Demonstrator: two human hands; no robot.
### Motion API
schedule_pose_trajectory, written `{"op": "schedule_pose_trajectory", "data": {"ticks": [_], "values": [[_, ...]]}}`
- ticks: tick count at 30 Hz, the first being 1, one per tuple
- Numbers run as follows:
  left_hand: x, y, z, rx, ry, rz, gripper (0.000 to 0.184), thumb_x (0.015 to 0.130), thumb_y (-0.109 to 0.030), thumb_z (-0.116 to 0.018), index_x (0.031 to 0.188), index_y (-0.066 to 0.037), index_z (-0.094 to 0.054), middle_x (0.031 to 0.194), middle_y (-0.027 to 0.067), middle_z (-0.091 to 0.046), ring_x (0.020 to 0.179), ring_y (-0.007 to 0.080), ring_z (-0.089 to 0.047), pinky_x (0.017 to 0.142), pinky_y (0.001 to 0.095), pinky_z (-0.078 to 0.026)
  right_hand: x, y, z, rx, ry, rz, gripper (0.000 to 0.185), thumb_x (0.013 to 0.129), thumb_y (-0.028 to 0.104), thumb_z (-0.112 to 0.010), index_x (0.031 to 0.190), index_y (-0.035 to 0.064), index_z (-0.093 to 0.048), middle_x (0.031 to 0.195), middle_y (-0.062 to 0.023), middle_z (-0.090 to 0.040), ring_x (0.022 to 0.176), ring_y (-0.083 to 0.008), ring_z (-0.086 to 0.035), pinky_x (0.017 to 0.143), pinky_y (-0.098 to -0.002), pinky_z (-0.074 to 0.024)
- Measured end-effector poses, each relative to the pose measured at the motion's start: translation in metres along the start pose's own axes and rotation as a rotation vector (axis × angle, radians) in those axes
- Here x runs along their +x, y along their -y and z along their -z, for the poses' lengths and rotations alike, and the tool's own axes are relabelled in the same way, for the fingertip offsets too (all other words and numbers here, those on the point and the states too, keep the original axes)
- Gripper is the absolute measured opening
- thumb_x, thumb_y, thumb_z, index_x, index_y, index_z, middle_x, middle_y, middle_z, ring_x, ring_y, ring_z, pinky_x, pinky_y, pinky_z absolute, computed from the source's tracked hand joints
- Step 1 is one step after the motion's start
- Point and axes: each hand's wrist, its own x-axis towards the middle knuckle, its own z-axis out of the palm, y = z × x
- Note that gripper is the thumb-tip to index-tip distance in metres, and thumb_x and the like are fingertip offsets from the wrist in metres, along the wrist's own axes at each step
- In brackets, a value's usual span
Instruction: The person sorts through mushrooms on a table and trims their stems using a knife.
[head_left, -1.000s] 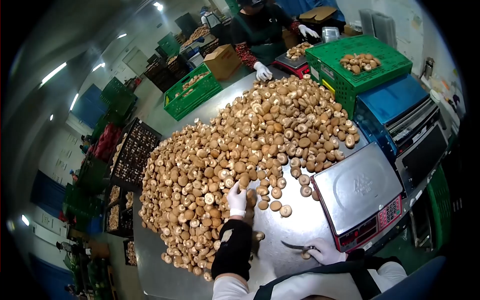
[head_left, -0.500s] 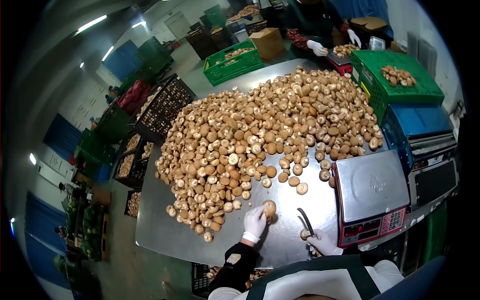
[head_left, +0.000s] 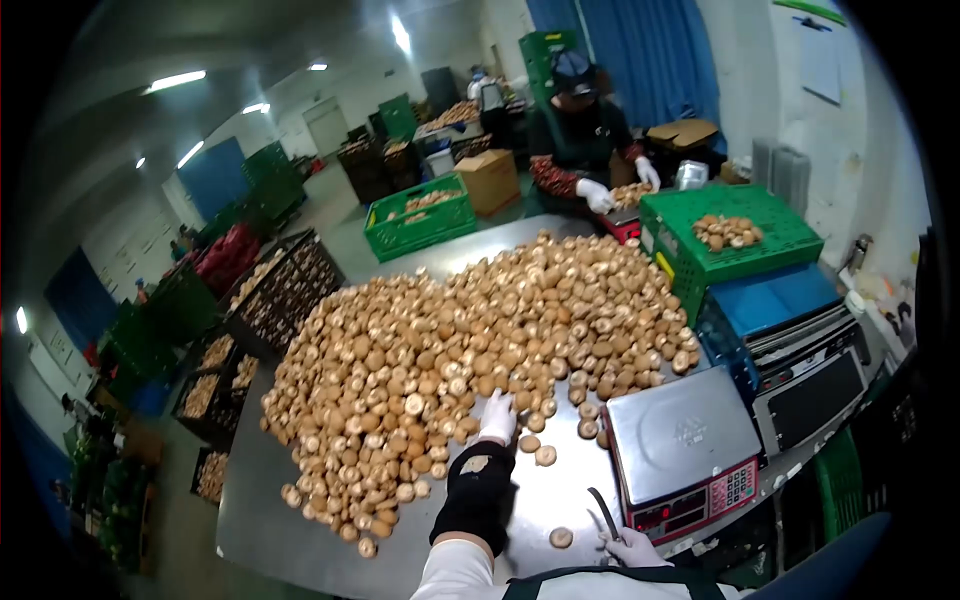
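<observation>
My left hand (head_left: 497, 416), in a white glove, reaches out to the near edge of a large heap of brown mushrooms (head_left: 400, 350). Its fingers are stretched out among the caps, and the fingertips are partly hidden. Low in the head view, my right hand (head_left: 635, 549), also gloved, is closed round the handle of a curved knife (head_left: 603, 512), whose dark blade points up and left. A single mushroom (head_left: 561, 537) lies on the metal table (head_left: 300, 530) to the left of the knife. Two loose mushrooms lie just right of my left hand.
A digital scale (head_left: 680, 435) stands to the right, beside another weighing machine (head_left: 810, 390). Behind them a green crate (head_left: 735, 240) carries a small mushroom pile. Across the table a co-worker (head_left: 580, 140) handles mushrooms at a red scale. Black crates (head_left: 285, 295) line the left side.
My left hand has moved forward to the heap, and the mushroom it held is no longer seen in it. The knife hand stays low. The view has tilted up, showing more of the co-worker.
</observation>
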Motion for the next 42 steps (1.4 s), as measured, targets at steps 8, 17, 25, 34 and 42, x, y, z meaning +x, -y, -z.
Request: {"op": "schedule_pose_trajectory", "data": {"ticks": [8,17,25,34,42], "values": [[-0.026,0.013,0.020,-0.257,-0.145,-0.053,0.021,0.082,-0.008,-0.055,0.100,-0.005,-0.064,0.101,0.0210,-0.059,0.095,0.0392,-0.056,0.084,0.0431,-0.046,0.012,-0.006,0.005,0.162,-0.054,0.026,0.025,0.089,0.012,-0.061,0.110,-0.0027,-0.059,0.068,-0.0030,-0.057,0.053,-0.0079,-0.055,0.048,-0.0208,-0.0439],[-0.366,0.013,0.225,-0.123,-0.592,0.671,0.021,0.081,0.001,-0.051,0.101,0.001,-0.058,0.096,0.0113,-0.058,0.089,0.0246,-0.057,0.080,0.0339,-0.046,0.025,-0.032,0.006,0.337,0.283,-0.089,0.041,0.088,0.001,-0.054,0.127,-0.0063,-0.043,0.078,-0.0106,-0.059,0.070,-0.0164,-0.062,0.066,-0.0293,-0.0528],[-0.491,-0.044,0.235,0.130,-0.479,0.926,0.030,0.082,-0.002,-0.055,0.111,0.000,-0.061,0.097,0.0189,-0.066,0.092,0.0340,-0.064,0.079,0.0365,-0.050,0.078,-0.024,-0.031,0.352,0.486,-0.120,0.026,0.087,0.005,-0.052,0.112,0.0001,-0.048,0.092,-0.0102,-0.061,0.086,-0.0225,-0.064,0.077,-0.0330,-0.0552],[-0.398,-0.152,0.165,-0.267,0.122,0.673,0.034,0.081,-0.015,-0.060,0.114,-0.013,-0.064,0.078,0.0186,-0.065,0.066,0.0334,-0.064,0.060,0.0396,-0.052,0.028,0.042,-0.088,-0.581,0.768,0.360,0.029,0.086,0.019,-0.065,0.104,-0.0014,-0.055,0.080,-0.0037,-0.059,0.070,-0.0096,-0.057,0.064,-0.0234,-0.0472],[-0.364,-0.170,0.147,-1.071,0.007,0.761,0.037,0.089,-0.002,-0.055,0.125,0.003,-0.052,0.126,0.0081,-0.052,0.107,0.0152,-0.056,0.089,0.0257,-0.048,0.016,0.020,-0.100,-0.169,0.705,0.172,0.024,0.087,0.008,-0.062,0.108,0.0012,-0.055,0.087,-0.0018,-0.058,0.071,-0.0067,-0.055,0.063,-0.0201,-0.0465]]}}
